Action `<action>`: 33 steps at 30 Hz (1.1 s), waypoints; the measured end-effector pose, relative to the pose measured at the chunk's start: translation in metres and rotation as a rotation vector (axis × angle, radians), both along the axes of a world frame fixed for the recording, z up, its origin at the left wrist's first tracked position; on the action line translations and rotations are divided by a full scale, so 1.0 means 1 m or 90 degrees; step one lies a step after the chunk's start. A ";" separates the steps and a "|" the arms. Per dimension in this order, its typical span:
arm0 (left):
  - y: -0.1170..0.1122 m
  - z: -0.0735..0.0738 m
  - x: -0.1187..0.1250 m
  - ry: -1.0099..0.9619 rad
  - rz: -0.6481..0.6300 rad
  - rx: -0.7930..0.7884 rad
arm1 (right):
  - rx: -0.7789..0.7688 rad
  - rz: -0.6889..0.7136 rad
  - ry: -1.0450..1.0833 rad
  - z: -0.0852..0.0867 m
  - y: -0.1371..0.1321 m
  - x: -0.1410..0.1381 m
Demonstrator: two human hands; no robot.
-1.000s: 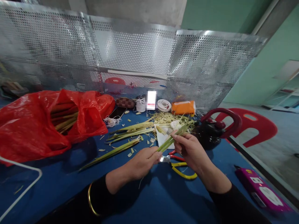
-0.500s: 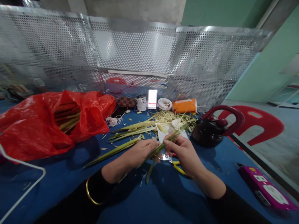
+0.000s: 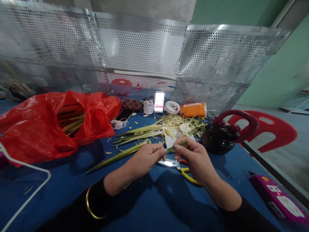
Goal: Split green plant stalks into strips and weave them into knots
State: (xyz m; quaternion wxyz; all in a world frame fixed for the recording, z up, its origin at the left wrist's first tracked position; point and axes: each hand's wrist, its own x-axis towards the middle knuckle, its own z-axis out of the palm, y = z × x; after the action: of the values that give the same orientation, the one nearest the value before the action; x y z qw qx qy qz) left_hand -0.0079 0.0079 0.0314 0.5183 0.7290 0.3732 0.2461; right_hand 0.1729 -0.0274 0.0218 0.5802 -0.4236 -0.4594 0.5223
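A narrow green leaf strip [image 3: 170, 149] spans the small gap between my two hands above the blue table. My left hand [image 3: 146, 158] pinches its near end between thumb and fingers, and my right hand [image 3: 194, 156] grips the other end. Just below lie scissors [image 3: 171, 163] with red and yellow handles, partly covered by my right hand. Beyond my hands, a sheet of white paper [image 3: 169, 141] lies by a heap of pale green shreds [image 3: 175, 120]. Long green stalks [image 3: 116, 157] rest on the table left of my left hand.
On the left, a red plastic bag [image 3: 41, 129] holds more stalks. A dark kettle [image 3: 218, 139] stands right of my right hand, with a purple power strip [image 3: 277, 196] nearer. A ribbon spool [image 3: 172, 107] and an orange packet [image 3: 193, 110] sit before the perforated metal screen [image 3: 142, 42].
The long strip and its dangling end that reached below my left hand no longer show; only a short length is visible between my hands. More of the scissors' blades now shows.
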 end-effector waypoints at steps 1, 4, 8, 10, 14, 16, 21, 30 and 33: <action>0.001 0.002 -0.002 0.013 -0.007 0.002 | -0.001 0.002 -0.001 0.000 0.000 0.000; 0.003 0.003 -0.004 0.012 -0.032 -0.067 | -0.004 0.013 -0.019 -0.001 -0.001 -0.001; 0.002 0.001 -0.003 -0.070 -0.049 -0.218 | -0.012 0.054 -0.048 -0.004 -0.003 -0.007; 0.000 0.000 -0.002 -0.079 -0.037 -0.263 | -0.020 0.068 -0.054 -0.005 -0.004 -0.010; -0.004 0.001 -0.002 -0.076 -0.001 -0.265 | -0.032 0.069 -0.054 -0.003 -0.005 -0.010; -0.005 0.002 -0.001 -0.068 0.015 -0.222 | -0.041 0.068 -0.048 -0.001 -0.004 -0.008; -0.007 0.001 0.002 -0.020 0.035 -0.165 | -0.051 0.037 -0.102 0.000 -0.003 -0.004; -0.005 -0.003 0.003 0.002 0.012 -0.165 | 0.037 0.026 -0.217 -0.009 -0.006 -0.009; -0.005 0.000 0.004 -0.041 0.053 -0.189 | 0.102 0.003 -0.303 0.002 -0.003 0.004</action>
State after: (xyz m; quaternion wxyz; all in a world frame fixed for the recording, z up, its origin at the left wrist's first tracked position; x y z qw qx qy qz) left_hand -0.0035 0.0026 0.0310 0.6212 0.6204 0.4184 0.2326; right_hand 0.1773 -0.0302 0.0239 0.4866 -0.4861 -0.6240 0.3709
